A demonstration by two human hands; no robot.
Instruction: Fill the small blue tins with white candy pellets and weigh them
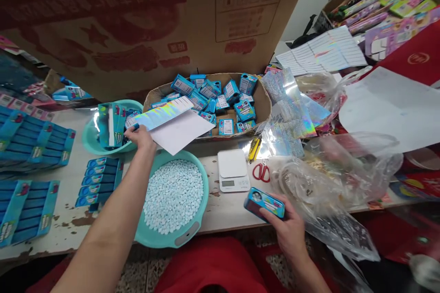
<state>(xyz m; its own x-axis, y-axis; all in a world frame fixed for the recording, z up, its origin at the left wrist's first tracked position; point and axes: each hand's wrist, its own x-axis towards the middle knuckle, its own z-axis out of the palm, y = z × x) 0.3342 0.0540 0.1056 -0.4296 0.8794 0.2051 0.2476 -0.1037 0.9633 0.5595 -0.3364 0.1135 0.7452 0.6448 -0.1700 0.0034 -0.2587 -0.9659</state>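
My right hand (287, 224) is closed around a small blue tin (264, 203) with a colourful printed face, just past the table's front edge. My left hand (140, 137) reaches over the rim of a small turquoise basin (90, 142), its fingers pinched at a small dark-blue thing I cannot make out. Beside those fingers lie a shiny rainbow label sheet (168, 113) and a white sheet (182, 132). Blue display boxes (118, 123) stand in that basin. Below, a larger turquoise basin (205, 183) holds many pale-blue candies (173, 194).
A cut-down carton (266, 105) full of small blue packs stands behind a white scale (233, 169). Red-handled scissors (261, 172) and a yellow cutter (254, 149) lie beside it. Plastic bags (319, 178) cover the right; stacked blue boxes (34, 137) fill the left.
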